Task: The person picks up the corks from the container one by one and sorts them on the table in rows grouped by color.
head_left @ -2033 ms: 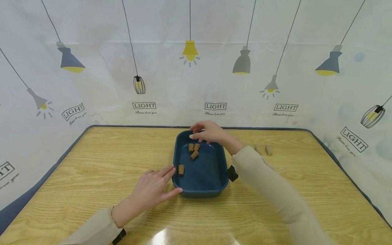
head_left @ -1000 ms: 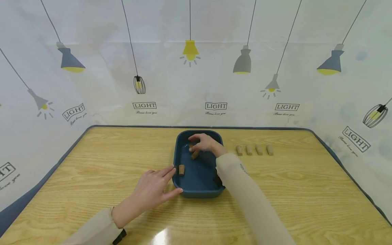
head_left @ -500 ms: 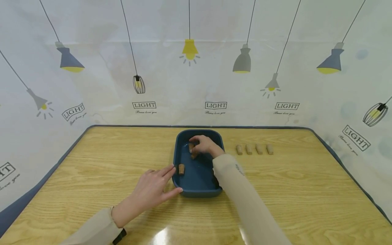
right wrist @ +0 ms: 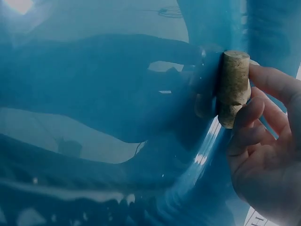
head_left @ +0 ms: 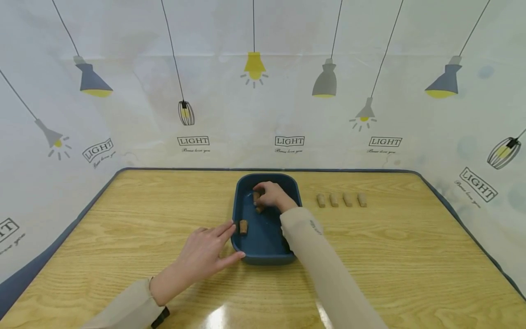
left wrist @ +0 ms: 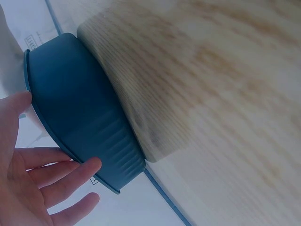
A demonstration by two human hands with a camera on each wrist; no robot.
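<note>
A dark blue tray point(head_left: 267, 259) stands in the middle of the table. My left hand point(head_left: 205, 251) rests at its near left edge, thumb and fingers spread along the rim; the left wrist view shows these fingers against the tray's outer wall. My right hand point(head_left: 272, 194) reaches inside, at the far left, its thumb and forefinger pinching a brown tapered cork point(head_left: 256, 197). Just below lies another cork point(head_left: 260, 209), partly covered by the hand. In the right wrist view, corks point(right wrist: 235, 77) cluster at the fingertips. A separate cork point(head_left: 244, 227) lies by the tray's left wall.
Right of the tray, several corks stand in a spaced row on the wooden table point(head_left: 411, 246), the leftmost cork point(head_left: 321, 200) nearest the tray. A pale backdrop point(head_left: 230, 109) printed with lamps rises along the back and sides.
My right hand has come down from above the tray's far edge to the corks inside, then shifted slightly among them. Its sleeve uncovered the row on the table. The left hand stays still.
</note>
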